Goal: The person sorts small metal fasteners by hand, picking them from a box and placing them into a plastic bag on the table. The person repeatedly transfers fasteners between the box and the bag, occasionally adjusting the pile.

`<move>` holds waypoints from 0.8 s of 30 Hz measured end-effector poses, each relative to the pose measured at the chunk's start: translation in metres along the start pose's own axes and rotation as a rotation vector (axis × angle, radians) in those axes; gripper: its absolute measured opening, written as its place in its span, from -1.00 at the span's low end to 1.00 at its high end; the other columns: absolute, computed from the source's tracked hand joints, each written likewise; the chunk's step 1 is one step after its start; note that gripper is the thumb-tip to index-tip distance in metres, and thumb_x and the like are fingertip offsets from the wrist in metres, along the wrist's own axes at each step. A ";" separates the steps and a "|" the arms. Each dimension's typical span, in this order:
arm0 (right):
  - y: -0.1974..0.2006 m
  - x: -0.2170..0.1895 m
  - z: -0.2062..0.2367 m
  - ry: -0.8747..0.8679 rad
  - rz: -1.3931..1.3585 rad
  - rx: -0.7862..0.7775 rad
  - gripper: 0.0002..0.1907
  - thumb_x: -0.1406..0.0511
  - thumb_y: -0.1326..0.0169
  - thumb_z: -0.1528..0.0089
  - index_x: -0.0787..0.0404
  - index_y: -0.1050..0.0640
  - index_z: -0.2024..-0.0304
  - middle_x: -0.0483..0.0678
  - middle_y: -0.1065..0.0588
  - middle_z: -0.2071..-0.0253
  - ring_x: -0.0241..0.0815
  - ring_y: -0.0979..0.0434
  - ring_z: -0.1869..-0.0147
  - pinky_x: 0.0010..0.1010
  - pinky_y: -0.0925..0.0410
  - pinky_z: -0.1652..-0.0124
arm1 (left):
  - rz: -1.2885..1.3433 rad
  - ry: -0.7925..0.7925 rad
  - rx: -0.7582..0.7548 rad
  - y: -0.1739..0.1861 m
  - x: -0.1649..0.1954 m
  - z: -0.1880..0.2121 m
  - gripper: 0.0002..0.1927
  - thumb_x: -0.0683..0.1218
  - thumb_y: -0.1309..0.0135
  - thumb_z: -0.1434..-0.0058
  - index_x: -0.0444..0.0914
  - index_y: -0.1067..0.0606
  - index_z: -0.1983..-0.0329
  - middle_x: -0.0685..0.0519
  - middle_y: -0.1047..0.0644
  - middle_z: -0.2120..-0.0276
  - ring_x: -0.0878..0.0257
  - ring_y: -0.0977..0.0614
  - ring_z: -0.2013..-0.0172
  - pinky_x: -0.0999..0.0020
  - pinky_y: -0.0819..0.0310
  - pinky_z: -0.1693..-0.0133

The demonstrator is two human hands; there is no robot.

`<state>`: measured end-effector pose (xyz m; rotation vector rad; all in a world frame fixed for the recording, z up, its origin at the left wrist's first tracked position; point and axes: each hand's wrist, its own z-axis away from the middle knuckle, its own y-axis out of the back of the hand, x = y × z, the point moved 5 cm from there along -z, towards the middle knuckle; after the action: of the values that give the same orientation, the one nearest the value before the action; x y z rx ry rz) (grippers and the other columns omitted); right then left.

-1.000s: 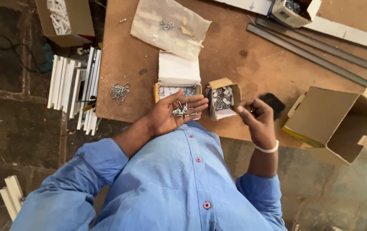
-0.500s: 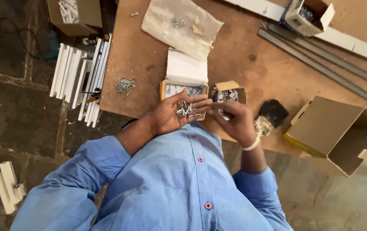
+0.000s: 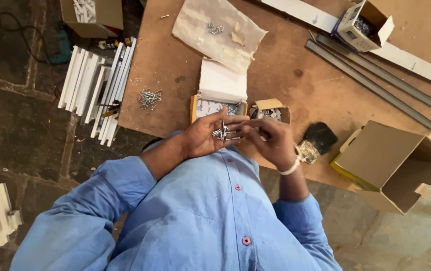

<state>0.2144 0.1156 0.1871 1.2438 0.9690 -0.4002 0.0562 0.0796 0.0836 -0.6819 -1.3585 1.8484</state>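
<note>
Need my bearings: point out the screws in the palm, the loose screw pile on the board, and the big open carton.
Screws in palm (image 3: 223, 132), head view, middle of the handful.
Loose screw pile (image 3: 148, 98), head view, centre.
Big open carton (image 3: 376, 155), head view, outer side wall.

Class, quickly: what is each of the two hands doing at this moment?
Left hand: open, palm up, cupping a small pile of screws.
Right hand: fingers curled, fingertips at the screws; grip cannot be told.

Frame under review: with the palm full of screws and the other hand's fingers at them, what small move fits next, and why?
Probably the right hand pinches one screw from the screws heaped in the open left hand and lifts it clear. Its fingertips already touch the heap, the left palm is cupped upward beneath it, and the small open boxes sit just beyond on the wooden board.
</note>
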 end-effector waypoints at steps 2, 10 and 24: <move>0.017 0.010 0.008 -0.063 0.045 0.088 -0.90 0.35 -0.29 -0.24 0.25 -0.68 0.21 -0.02 -0.46 0.54 -0.29 -0.32 0.55 -0.39 -0.19 0.52 | -0.011 0.013 0.005 -0.005 0.002 0.000 -0.32 0.21 0.30 -0.51 -0.39 -0.26 -0.44 -0.16 -0.44 -0.31 0.11 -0.48 -0.31 0.20 -0.34 -0.32; 0.045 0.013 0.022 -0.130 0.283 0.121 -0.80 0.30 -0.32 -0.21 0.19 -0.69 0.12 -0.01 -0.45 0.55 -0.25 -0.39 0.57 -0.40 -0.26 0.50 | 0.028 0.021 -0.035 -0.008 -0.001 -0.009 -0.29 0.24 0.29 -0.50 -0.38 -0.22 -0.46 -0.19 -0.34 -0.40 0.09 -0.40 -0.37 0.21 -0.29 -0.37; -0.011 -0.014 0.009 0.165 0.199 -0.085 -0.85 0.30 -0.30 -0.16 0.15 -0.63 0.22 -0.06 -0.55 0.38 -0.10 -0.59 0.37 -0.31 -0.43 0.35 | -0.071 0.014 0.074 0.008 -0.003 -0.012 -0.33 0.20 0.28 -0.51 -0.38 -0.27 -0.43 -0.10 -0.46 -0.28 0.15 -0.50 -0.23 0.21 -0.38 -0.26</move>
<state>0.2026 0.1011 0.1916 1.2965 0.9809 -0.1005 0.0653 0.0823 0.0728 -0.6005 -1.2820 1.8250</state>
